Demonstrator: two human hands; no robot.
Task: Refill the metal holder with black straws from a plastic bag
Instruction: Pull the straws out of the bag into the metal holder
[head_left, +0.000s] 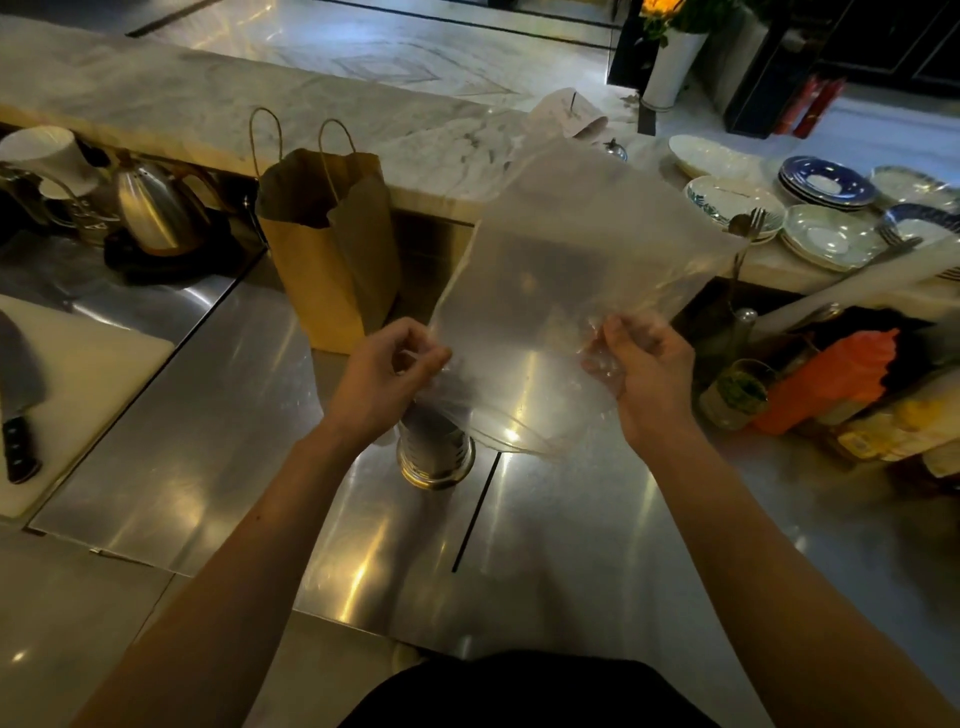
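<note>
Pinching plastic bag (571, 249), left hand (384, 374), right hand (649, 374), over metal holder (435, 457)

two hands (384, 375) (650, 375), one plastic bag (571, 270), one metal holder (435, 458), one knife (20, 395).

dim warm light | glare streaks on steel counter (218, 395) | soft blur | wide-angle edge bending
</note>
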